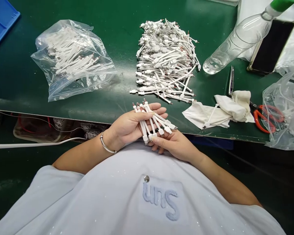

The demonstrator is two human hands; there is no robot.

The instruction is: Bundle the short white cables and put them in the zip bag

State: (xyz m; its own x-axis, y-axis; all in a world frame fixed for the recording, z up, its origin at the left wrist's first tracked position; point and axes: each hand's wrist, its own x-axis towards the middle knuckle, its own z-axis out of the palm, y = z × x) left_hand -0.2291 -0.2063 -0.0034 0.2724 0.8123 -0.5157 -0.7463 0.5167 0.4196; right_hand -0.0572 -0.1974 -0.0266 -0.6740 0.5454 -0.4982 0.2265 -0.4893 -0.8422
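Several short white cables (152,122) with plugs at one end and bare wire tips at the other lie fanned across my left hand (129,122). Its thumb presses over them, with the palm turned up. From the right, my right hand (175,143) pinches the plug end of one cable between thumb and fingers. Both hands are at the table's front edge, close to my body. Just beyond them lies a big pile of the same cables (166,62). A clear plastic bag (73,60) of such cables rests to the left of the pile.
On the right stand a clear bottle (237,42) with a green cap, a phone (271,45) and a pen (231,81). Nearer are a white cloth (208,114) with a cable on it, red-handled pliers (262,119) and a plastic bag (286,114). A blue bin (1,19) occupies the far left.
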